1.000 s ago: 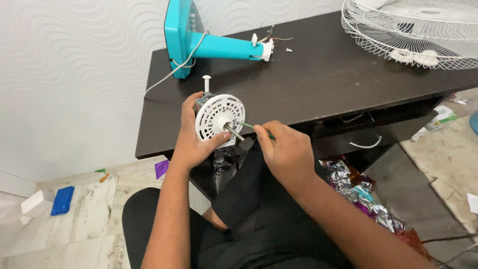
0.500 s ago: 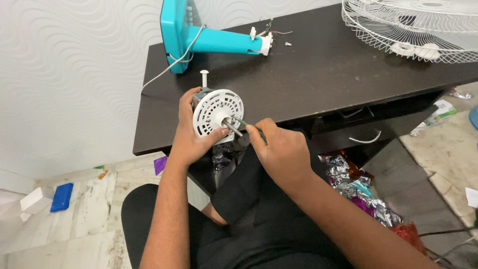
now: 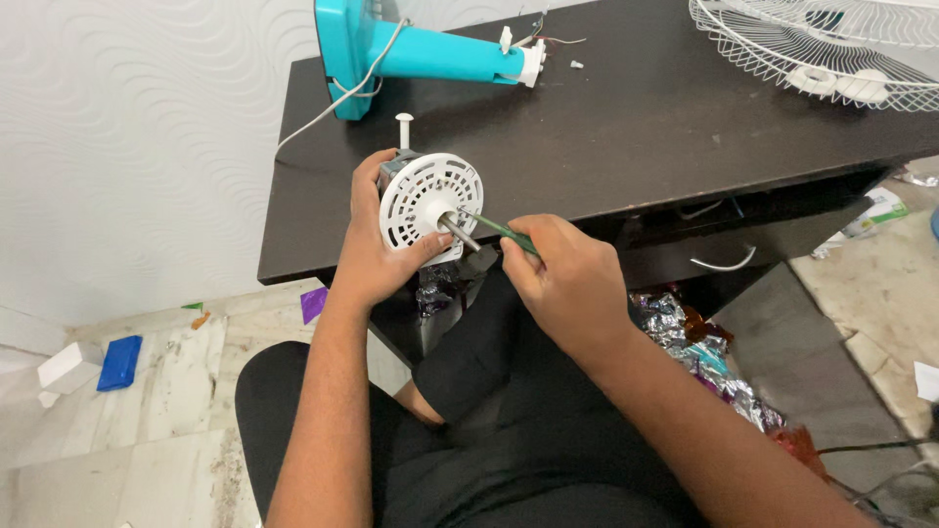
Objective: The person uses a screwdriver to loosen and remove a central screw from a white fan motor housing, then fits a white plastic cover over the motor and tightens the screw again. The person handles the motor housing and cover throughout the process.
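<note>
Dark table (image 3: pixel 626 137); left hand (image 3: pixel 377 254) grips fan motor (image 3: pixel 430 200).

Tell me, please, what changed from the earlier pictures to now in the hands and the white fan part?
Little changed. The right hand keeps the green screwdriver against the white motor housing, its tip beside the metal shaft; the angle shifted only slightly. The left hand still grips the housing. Nothing was picked up or released. The turquoise fan stand and wire grille lie unmoved on the dark table.

White fan motor (image 3: pixel 430 200), green screwdriver (image 3: pixel 509 232), teal stand (image 3: pixel 421 49), dk brown table (image 3: pixel 626 127)
</note>
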